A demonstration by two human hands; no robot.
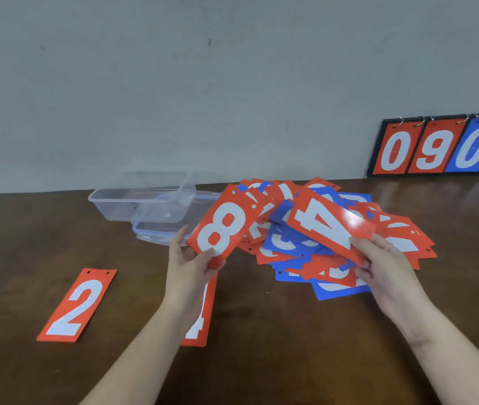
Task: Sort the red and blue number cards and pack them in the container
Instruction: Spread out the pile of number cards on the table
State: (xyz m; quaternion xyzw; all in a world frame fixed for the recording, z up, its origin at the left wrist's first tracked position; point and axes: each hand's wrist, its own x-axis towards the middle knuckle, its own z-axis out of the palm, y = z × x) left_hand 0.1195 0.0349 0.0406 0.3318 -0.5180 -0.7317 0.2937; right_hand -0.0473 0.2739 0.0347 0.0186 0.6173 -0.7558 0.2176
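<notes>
Both hands pinch a red card each: the left hand (189, 260) holds a red "8" card (222, 229) by its near end, long axis slanting up and to the right, and the right hand (378, 263) grips a red "4" card (330, 223) by its near right end, long axis running up-left over the pile.

Largest is the brown table (261, 346), whose far edge meets a grey wall (174, 83); bare wood lies near the person and at far left. A scoreboard (442, 147) leans on the wall at right, reading 0, 9 in red, then 0, 9 in blue. The mixed pile of red and blue cards (320, 252) lies mid-table. Just left of it, the clear container (142, 203) sits tilted on its lid (156, 233). A red "2" card (77, 305) lies flat at near left, holes away from the person. Another red card (203, 317) lies under the left wrist, its digit mostly hidden.
</notes>
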